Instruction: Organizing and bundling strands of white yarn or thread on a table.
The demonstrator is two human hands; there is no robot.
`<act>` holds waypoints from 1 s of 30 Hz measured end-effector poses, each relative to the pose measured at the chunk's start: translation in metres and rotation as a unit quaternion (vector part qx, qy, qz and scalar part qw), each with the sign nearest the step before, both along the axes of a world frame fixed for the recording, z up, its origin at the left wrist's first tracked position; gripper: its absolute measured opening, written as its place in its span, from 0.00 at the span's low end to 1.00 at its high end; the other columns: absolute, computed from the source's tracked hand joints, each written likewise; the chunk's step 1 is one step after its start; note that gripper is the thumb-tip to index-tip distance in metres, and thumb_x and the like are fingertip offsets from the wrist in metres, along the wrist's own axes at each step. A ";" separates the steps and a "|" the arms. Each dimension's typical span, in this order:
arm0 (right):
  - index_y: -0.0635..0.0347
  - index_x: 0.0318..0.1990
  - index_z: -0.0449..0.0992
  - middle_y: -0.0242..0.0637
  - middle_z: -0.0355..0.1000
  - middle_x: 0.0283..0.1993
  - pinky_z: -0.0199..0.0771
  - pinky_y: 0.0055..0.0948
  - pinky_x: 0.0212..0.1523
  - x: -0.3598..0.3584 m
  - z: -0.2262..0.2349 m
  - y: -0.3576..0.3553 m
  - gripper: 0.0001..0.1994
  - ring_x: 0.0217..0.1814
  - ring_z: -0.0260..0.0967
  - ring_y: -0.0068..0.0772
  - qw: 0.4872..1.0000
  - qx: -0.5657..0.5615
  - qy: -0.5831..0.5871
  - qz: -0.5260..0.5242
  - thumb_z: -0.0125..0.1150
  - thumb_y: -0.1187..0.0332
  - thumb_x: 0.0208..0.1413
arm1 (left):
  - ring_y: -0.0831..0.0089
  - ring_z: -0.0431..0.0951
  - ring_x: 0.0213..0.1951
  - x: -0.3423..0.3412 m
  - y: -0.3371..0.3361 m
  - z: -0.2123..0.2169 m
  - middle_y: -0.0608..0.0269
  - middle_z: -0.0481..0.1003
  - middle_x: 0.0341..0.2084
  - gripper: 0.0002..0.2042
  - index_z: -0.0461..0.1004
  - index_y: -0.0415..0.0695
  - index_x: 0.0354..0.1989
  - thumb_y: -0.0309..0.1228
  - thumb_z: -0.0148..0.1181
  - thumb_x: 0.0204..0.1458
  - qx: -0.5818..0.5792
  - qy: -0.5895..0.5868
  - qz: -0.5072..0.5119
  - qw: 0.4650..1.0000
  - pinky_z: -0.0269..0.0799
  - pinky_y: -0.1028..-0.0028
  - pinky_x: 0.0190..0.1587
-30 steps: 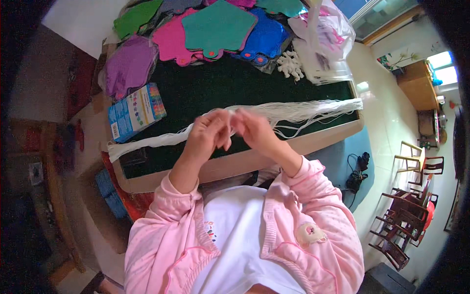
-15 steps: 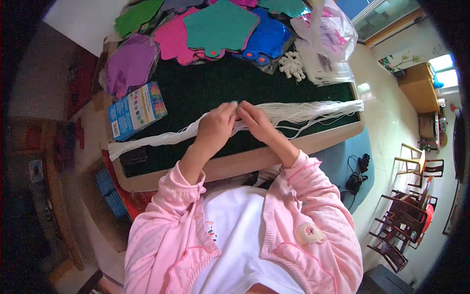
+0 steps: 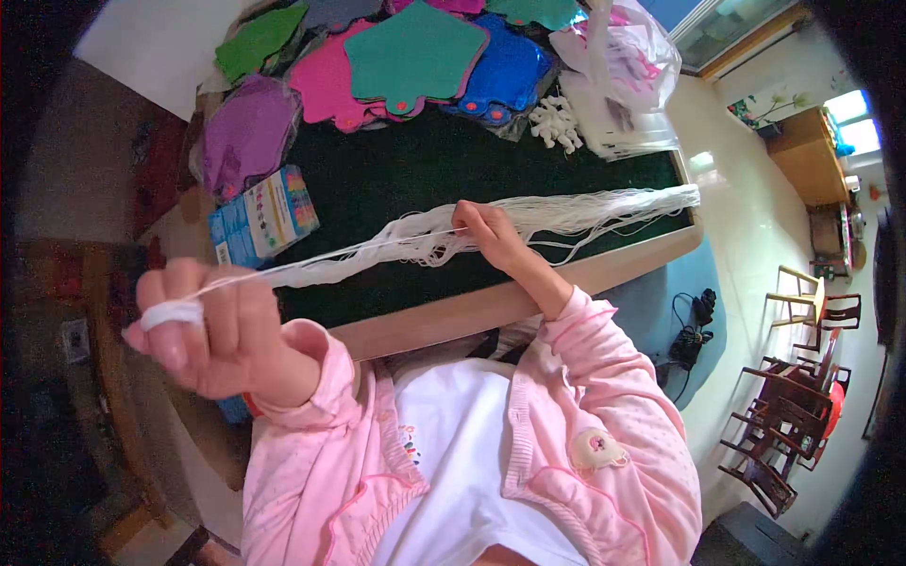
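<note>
the bundle of white string (image 3: pixel 566 212) lies across the dark green table top (image 3: pixel 396 189), its long axis running from the far right edge of the table down toward the person's left. the right hand (image 3: pixel 486 226) sits on the bundle near its middle, fingers closed and pinching the strands against the table. the left hand (image 3: pixel 212 330) is raised off the table, well out to the left and nearer the camera, fingers curled with a loop of string wound round one fingertip (a thin taut run of strands joins the two hands). so the loose bulk lies to the right of both hands, and the right hand is the nearer one to it. beyond the string lie coloured felt shapes (image 3: pixel 415 52), a blue box (image 3: pixel 264 217) and a clear plastic bag (image 3: pixel 623 75).
</note>
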State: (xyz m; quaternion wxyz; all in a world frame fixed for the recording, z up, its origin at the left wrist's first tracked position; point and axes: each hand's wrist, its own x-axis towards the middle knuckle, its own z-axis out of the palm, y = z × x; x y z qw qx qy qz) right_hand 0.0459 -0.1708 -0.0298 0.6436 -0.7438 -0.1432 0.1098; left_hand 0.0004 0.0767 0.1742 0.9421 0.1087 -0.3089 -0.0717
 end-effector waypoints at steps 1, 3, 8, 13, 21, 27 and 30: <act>0.64 0.30 0.68 0.29 0.65 0.29 0.63 0.21 0.37 0.000 0.006 0.001 0.19 0.33 0.60 0.20 0.999 -0.007 0.037 0.011 0.36 0.59 0.64 | 0.82 0.53 0.16 -0.009 0.001 0.006 0.71 0.60 0.21 0.05 0.64 0.44 0.29 0.25 0.54 0.48 0.073 0.039 0.081 0.993 0.49 0.82 0.16; 0.65 0.32 0.68 0.30 0.65 0.32 0.64 0.21 0.40 0.001 0.018 0.001 0.19 0.36 0.62 0.21 0.997 -0.020 0.072 0.016 0.35 0.60 0.64 | 0.83 0.52 0.15 -0.010 -0.013 -0.002 0.72 0.56 0.16 0.05 0.64 0.44 0.29 0.27 0.53 0.51 0.228 0.134 0.229 0.937 0.46 0.83 0.15; 0.64 0.55 0.62 0.39 0.64 0.53 0.59 0.23 0.53 -0.013 0.077 0.013 0.18 0.54 0.60 0.26 0.979 0.180 -0.086 -0.047 0.36 0.64 0.63 | 0.89 0.55 0.12 0.000 -0.061 -0.031 0.69 0.67 0.12 0.12 0.75 0.37 0.33 0.35 0.51 0.56 0.507 0.168 0.075 0.842 0.47 0.85 0.13; 0.65 0.47 0.66 0.35 0.70 0.37 0.66 0.24 0.38 -0.057 0.097 0.021 0.12 0.37 0.67 0.28 0.979 0.093 0.151 0.104 0.40 0.68 0.62 | 0.92 0.53 0.10 0.013 -0.071 -0.053 0.61 0.78 0.28 0.10 0.75 0.39 0.35 0.31 0.50 0.57 0.510 0.163 0.193 0.822 0.45 0.86 0.12; 0.64 0.35 0.69 0.38 0.67 0.27 0.64 0.24 0.29 -0.045 0.112 0.011 0.06 0.27 0.64 0.26 0.988 -0.014 -0.125 -0.085 0.43 0.78 0.56 | 0.87 0.62 0.19 0.003 -0.062 -0.069 0.70 0.71 0.18 0.11 0.76 0.38 0.36 0.29 0.47 0.58 0.682 0.037 0.033 0.730 0.56 0.84 0.20; 0.66 0.38 0.67 0.44 0.69 0.29 0.70 0.28 0.32 -0.064 0.092 0.022 0.09 0.30 0.71 0.44 0.971 -0.088 -0.214 0.059 0.50 0.83 0.49 | 0.87 0.57 0.13 0.009 -0.071 -0.079 0.72 0.68 0.14 0.13 0.74 0.36 0.43 0.31 0.46 0.57 0.552 0.150 0.219 0.790 0.54 0.84 0.15; 0.69 0.37 0.67 0.43 0.68 0.28 0.67 0.25 0.29 -0.052 0.110 0.008 0.08 0.25 0.67 0.36 0.988 -0.007 -0.156 -0.018 0.51 0.84 0.47 | 0.87 0.60 0.14 0.003 -0.057 -0.088 0.70 0.70 0.17 0.12 0.74 0.37 0.43 0.27 0.46 0.55 0.690 -0.046 0.099 0.716 0.57 0.85 0.16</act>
